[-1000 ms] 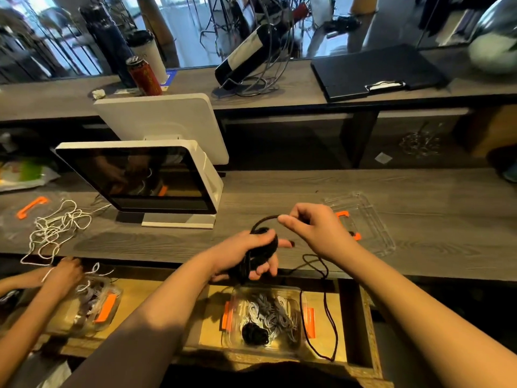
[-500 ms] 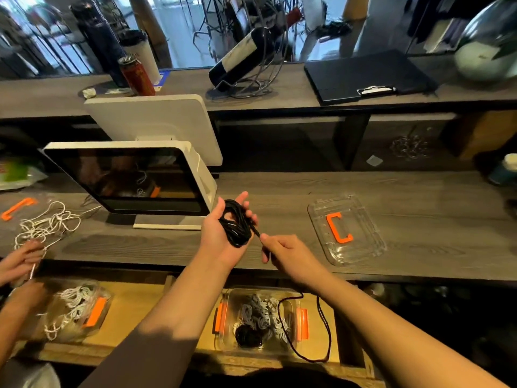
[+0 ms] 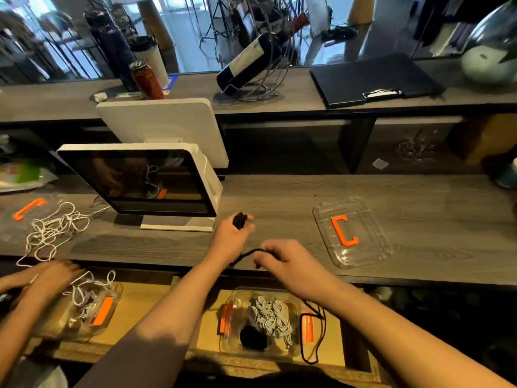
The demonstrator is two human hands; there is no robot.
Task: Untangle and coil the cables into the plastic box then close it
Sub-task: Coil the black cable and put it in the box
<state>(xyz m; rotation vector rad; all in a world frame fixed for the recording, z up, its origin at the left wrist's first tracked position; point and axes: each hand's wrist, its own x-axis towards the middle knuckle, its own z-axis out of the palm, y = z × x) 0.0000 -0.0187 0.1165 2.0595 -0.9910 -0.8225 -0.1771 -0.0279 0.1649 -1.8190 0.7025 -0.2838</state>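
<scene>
Black cable (image 3: 253,252) is held between both hands above the near edge of the grey wooden counter (image 3: 279,208). A wound bundle of it is gripped in the left hand (image 3: 233,239), whose fingers are curled round the coil so that a dark loop shows above the knuckles. From there the strand is led to the right hand (image 3: 282,260), where it is pinched by curled fingers; its loose end is seen hanging under the right forearm and looping down past the right side of the plastic box (image 3: 263,322).

That clear box, fitted with orange latches, is set in an open wooden drawer (image 3: 156,301) below the counter, and grey-white coiled cables (image 3: 272,317) and a black coil (image 3: 253,337) are already laid inside it. Its transparent lid (image 3: 352,233), marked by an orange handle, is left flat on the counter, well to the right of the hands.

At the far left, a white monitor (image 3: 140,180) is stood on the counter. Further left, a tangle of white cord (image 3: 53,231) is being handled by another person's hands (image 3: 50,278) over a second clear box (image 3: 84,312).
</scene>
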